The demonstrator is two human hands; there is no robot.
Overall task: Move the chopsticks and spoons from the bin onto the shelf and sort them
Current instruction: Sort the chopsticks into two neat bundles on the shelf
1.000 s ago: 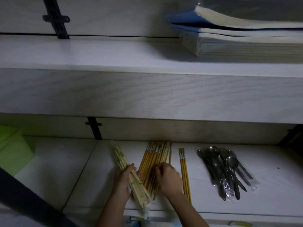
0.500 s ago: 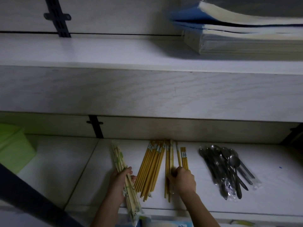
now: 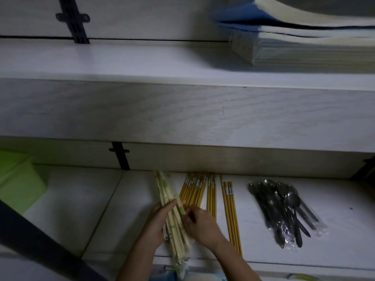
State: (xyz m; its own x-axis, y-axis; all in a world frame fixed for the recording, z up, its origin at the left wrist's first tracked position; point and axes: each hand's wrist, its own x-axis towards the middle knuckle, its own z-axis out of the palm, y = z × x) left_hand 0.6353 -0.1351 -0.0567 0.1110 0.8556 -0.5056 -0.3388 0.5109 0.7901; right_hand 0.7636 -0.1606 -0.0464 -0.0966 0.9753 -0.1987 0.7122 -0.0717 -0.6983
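Observation:
On the lower white shelf [image 3: 334, 250] my left hand [image 3: 157, 224] grips a bundle of pale wrapped chopsticks [image 3: 172, 211] that points toward the back wall. My right hand [image 3: 199, 222] touches the same bundle from the right, fingers curled on it. Right of the bundle lie yellow chopsticks [image 3: 192, 190] in a fanned pile, then a straight group [image 3: 211, 194], then another few [image 3: 231, 211] farther right. A pile of metal spoons [image 3: 284, 207] in clear wrappers lies at the right. The bin is only partly seen at the bottom edge.
A green box [image 3: 18, 185] stands at the left on the lower shelf. A thick shelf board [image 3: 182, 110] overhangs above, carrying stacked paper and books [image 3: 304, 43] at the upper right. A dark bar [image 3: 40, 246] crosses the lower left corner.
My right hand left the yellow chopsticks and came left onto the wrapped bundle. The yellow chopsticks now lie in separate groups. My left hand kept hold of the bundle.

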